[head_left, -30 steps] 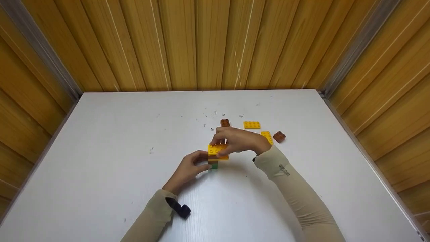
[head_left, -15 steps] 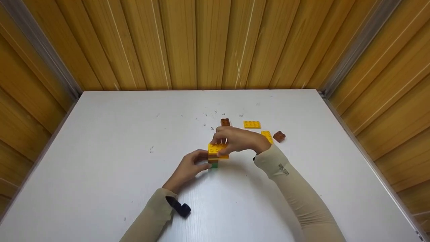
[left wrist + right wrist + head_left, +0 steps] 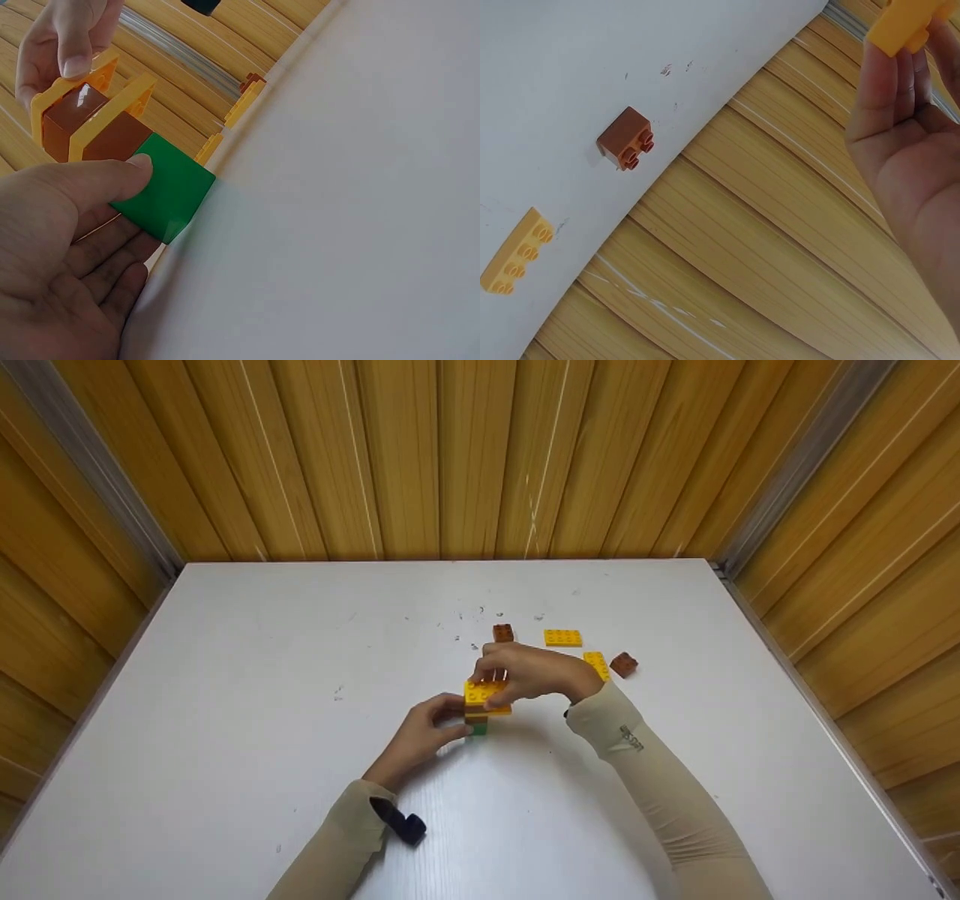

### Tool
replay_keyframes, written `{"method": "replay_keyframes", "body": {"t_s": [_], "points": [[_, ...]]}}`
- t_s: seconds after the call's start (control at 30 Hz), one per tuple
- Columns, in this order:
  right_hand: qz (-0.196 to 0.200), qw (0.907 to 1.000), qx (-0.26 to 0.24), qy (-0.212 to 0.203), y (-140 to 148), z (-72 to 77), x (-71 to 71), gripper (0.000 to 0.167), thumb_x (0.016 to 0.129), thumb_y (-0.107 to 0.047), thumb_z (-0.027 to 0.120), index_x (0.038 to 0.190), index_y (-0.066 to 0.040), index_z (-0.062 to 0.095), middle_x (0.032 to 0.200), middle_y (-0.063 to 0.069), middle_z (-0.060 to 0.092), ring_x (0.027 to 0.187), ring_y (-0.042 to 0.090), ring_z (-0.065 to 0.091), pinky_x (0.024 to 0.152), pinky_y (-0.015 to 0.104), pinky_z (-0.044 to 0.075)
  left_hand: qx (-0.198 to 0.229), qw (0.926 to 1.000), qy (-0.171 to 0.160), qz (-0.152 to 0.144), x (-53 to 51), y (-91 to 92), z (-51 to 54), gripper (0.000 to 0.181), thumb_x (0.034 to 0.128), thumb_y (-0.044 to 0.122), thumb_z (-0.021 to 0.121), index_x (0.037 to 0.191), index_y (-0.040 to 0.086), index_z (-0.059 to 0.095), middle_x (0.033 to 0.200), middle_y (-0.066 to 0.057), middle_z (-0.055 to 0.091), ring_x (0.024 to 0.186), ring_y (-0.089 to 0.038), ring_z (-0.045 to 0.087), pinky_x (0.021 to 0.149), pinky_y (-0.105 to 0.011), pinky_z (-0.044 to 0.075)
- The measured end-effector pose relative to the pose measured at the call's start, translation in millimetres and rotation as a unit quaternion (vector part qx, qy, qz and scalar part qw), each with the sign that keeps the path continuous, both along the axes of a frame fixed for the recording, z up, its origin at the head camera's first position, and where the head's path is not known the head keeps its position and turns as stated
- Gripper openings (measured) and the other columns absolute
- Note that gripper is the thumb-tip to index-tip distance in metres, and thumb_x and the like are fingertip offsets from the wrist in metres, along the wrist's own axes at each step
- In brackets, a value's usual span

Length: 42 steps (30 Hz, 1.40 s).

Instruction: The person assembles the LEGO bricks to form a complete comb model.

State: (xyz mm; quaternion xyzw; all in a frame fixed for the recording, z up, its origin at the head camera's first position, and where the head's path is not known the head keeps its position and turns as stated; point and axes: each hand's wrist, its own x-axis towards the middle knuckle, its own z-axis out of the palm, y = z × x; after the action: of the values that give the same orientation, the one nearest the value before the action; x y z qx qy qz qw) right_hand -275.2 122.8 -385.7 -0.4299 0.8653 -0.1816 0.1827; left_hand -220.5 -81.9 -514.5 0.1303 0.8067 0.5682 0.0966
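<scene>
Wood-grain panels (image 3: 465, 457) are bordering a white desk (image 3: 225, 697). One stack (image 3: 475, 709) is standing there: one green block (image 3: 165, 187), two brown blocks (image 3: 116, 140), two yellow plates (image 3: 111, 113). The left hand (image 3: 421, 733) is gripping the green block; the right hand (image 3: 529, 670) is pinching the top plate (image 3: 478, 694). Two loose yellow plates (image 3: 562, 638) and two loose brown blocks (image 3: 623, 664) are lying behind; the right wrist (image 3: 589, 682) is partly hiding one plate.

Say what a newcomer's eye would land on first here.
Probably the block tower at the middle of the white table, its green bottom block pinched by the left hand. The right hand holds the tower's yellow top plate. Farther back lie two loose yellow plates and two brown blocks.
</scene>
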Motion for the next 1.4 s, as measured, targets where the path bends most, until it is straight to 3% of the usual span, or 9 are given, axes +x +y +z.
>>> {"method": "replay_keyframes", "body": {"t_s": [0.2,0.43,0.8,1.4], "points": [[-0.012,0.9999,0.007,-0.004,-0.3,0.3,1.2,0.034,0.082,-0.02,0.076,0.114,-0.01,0.069,0.101,0.004,0.059,0.097,0.019,0.059,0.086,0.031,0.052,-0.005,0.9999,0.01,-0.006,0.1,-0.3,0.1,0.04,0.0852,0.016,0.072,0.123,0.013,0.06,0.121,-0.004,0.065,0.114,-0.02,0.061,0.104,-0.039,0.045],[-0.026,0.9995,0.01,-0.014,-0.3,-0.8,2.9,0.033,0.082,-0.02,0.076,0.113,-0.011,0.069,0.101,0.003,0.059,0.097,0.019,0.06,0.087,0.031,0.052,-0.007,1.0,0.0,-0.001,1.0,-0.4,-1.8,0.04,0.085,0.018,0.072,0.123,0.015,0.06,0.121,-0.002,0.065,0.114,-0.019,0.06,0.105,-0.04,0.045],[0.001,0.9999,-0.016,-0.001,1.6,-4.4,0.8,0.032,0.082,-0.016,0.075,0.112,-0.008,0.069,0.099,0.006,0.06,0.095,0.02,0.06,0.085,0.03,0.051,-0.002,0.9999,0.007,-0.012,1.0,-1.4,-3.4,0.041,0.0855,0.019,0.072,0.124,0.014,0.059,0.121,-0.003,0.065,0.116,-0.02,0.06,0.105,-0.04,0.044],[-0.022,0.9993,-0.01,-0.027,1.3,-2.5,-0.8,0.036,0.083,-0.019,0.075,0.118,-0.012,0.068,0.104,0.003,0.062,0.095,0.017,0.058,0.082,0.028,0.052,-0.007,0.9999,0.013,-0.007,-0.5,-2.8,-1.4,0.039,0.0852,0.018,0.072,0.122,0.017,0.061,0.12,-0.001,0.066,0.115,-0.019,0.06,0.106,-0.041,0.043]]}}
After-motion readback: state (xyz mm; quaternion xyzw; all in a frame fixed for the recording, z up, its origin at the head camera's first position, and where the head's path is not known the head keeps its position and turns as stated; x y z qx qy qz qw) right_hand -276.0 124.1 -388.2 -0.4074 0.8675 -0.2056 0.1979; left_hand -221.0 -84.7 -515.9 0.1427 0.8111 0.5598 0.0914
